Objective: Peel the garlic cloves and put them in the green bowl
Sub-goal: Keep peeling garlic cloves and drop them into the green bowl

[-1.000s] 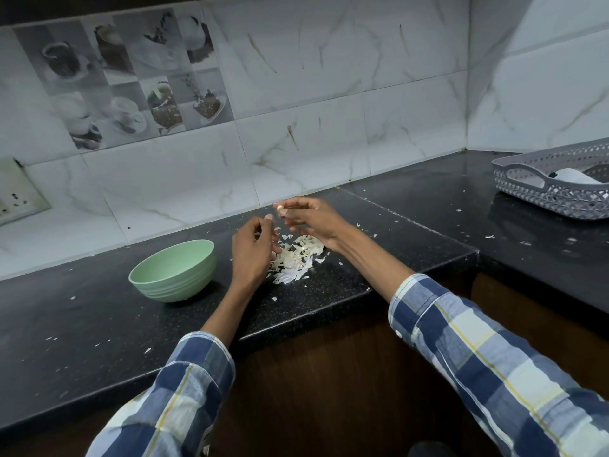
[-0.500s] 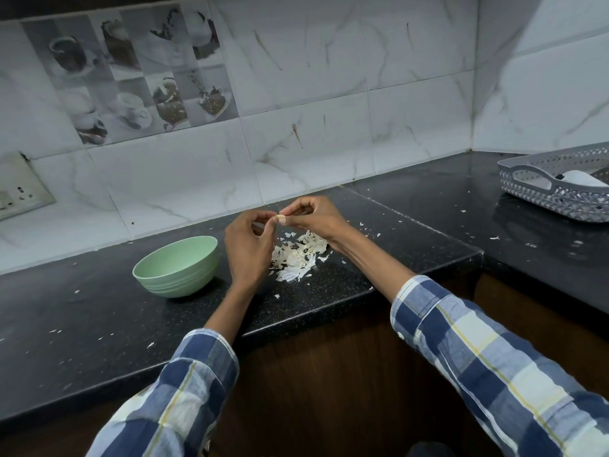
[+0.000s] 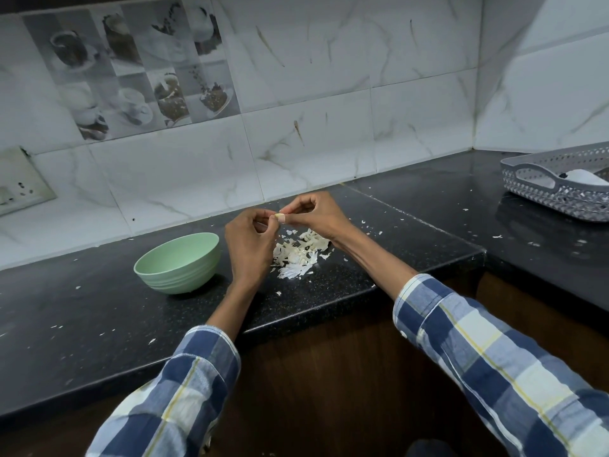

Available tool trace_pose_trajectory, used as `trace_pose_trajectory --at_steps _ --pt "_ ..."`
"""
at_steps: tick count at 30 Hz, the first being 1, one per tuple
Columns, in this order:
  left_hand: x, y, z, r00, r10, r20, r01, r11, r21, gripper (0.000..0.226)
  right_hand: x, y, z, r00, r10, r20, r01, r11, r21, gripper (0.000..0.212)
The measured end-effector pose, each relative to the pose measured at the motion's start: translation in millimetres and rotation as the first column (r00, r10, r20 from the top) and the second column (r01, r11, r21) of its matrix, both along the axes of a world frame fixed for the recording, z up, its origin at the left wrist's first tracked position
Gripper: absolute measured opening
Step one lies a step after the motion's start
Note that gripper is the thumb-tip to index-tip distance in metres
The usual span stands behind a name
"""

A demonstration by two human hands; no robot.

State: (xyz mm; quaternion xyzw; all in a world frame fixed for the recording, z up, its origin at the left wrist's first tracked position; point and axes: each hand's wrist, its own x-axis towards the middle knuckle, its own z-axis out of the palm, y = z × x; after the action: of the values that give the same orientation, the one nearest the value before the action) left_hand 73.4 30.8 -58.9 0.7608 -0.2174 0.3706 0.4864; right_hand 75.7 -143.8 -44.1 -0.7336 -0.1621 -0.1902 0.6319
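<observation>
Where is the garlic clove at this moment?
In the head view, the garlic clove is pinched between the fingertips of the left hand and right hand, above the peel pile, right of the green bowl.

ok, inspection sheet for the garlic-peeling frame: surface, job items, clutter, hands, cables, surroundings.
Surface: black speckled countertop, dotted with white skin flecks.
Job's things: garlic clove held above the counter between both hands; green bowl upright left of the hands, contents hidden by its rim.
Clutter: pile of peeled skins under the hands.
Grippers: left hand and right hand, fingers pinching the clove.
Cables: nothing seen.
Surroundings: marble-look wall tiles, wall socket far left, grey perforated basket at right holding a white item.
</observation>
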Motion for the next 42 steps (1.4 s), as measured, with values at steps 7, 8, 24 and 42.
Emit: trace_pose_trajectory --at_steps 7,8,24,42 --pt "-1 -1 -1 0.998 0.001 -0.061 -0.002 1.0 -0.016 0.014 -1 1 0 0.998 0.033 0.049 -0.029 0.997 -0.072 0.021" --pt "-1 -1 -1 0.996 -0.023 -0.089 0.02 0.999 -0.032 0.013 -1 1 0 0.998 0.038 0.046 -0.035 0.997 -0.071 0.02" --pt "9 -1 3 0.765 -0.489 -0.418 0.312 0.851 -0.423 0.012 -2 0 1 0.999 -0.03 -0.026 0.027 0.993 -0.112 0.012" --pt "6 -6 -10 0.955 -0.053 -0.291 0.079 0.994 0.081 0.026 -5 12 -3 0.983 -0.182 -0.021 0.176 0.97 -0.167 0.019"
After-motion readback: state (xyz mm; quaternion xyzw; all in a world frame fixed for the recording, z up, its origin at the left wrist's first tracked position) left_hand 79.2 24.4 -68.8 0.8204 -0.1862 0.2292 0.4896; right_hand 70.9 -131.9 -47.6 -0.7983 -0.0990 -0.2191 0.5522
